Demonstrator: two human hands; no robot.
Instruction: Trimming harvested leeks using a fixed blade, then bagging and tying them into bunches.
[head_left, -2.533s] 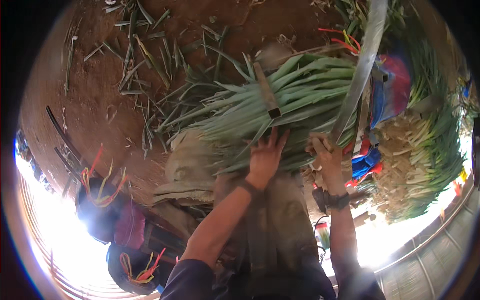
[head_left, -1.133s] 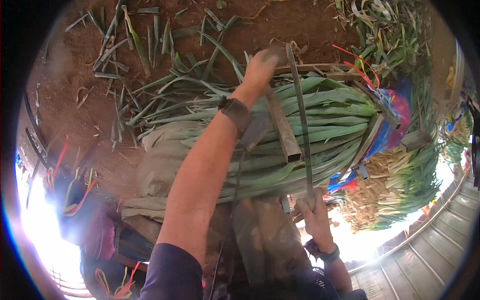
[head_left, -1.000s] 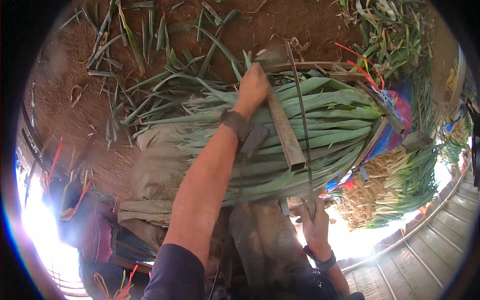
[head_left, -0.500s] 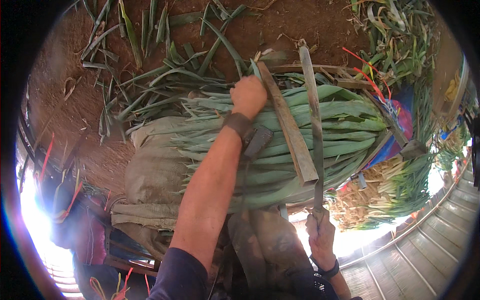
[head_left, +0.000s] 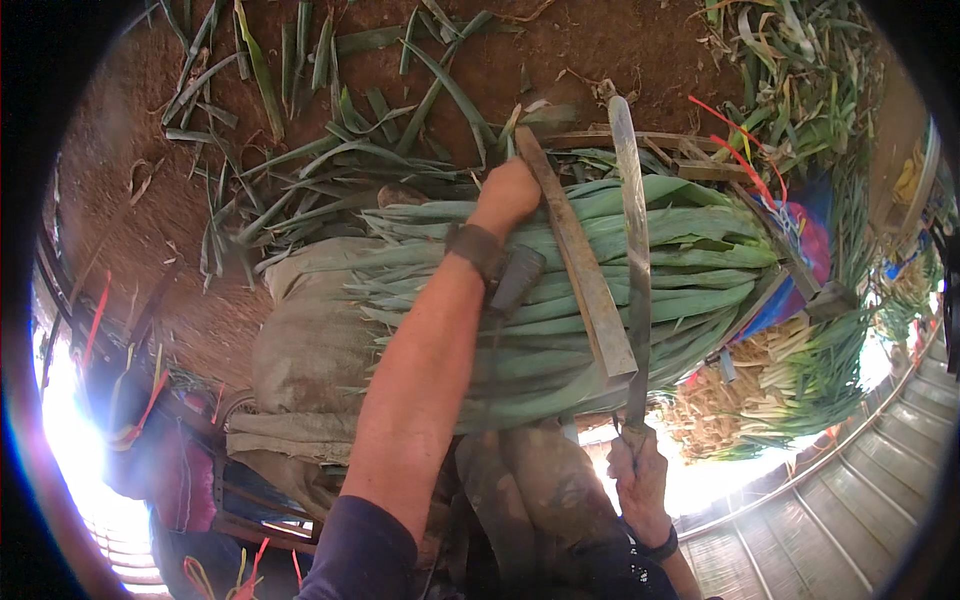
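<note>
A thick bundle of green leek leaves (head_left: 690, 232) lies sideways in front of me. Across it runs a narrow wooden bar (head_left: 580, 275). My left hand (head_left: 508, 198) is closed in a fist at the bar's far end, its fingers partly hidden. My right hand (head_left: 640, 478) grips the handle of a long knife (head_left: 638, 270) at the near side. The straight blade points away from me, just right of the bar, and spans the leaves. Brown sackcloth (head_left: 310, 330) lies under the trimmed leaf ends at the left.
Cut leaf pieces (head_left: 300, 165) litter the brown soil beyond the bundle. A heap of leaves (head_left: 790, 80) lies at the far right. Red ties (head_left: 745, 160) stick up by the bundle's right end. More leeks with pale roots (head_left: 760, 385) are stacked at the right, near corrugated sheeting (head_left: 840, 500).
The knife blade has shifted slightly right, its far end dropping a little nearer. My left fist has moved slightly right along with the bar's far end.
</note>
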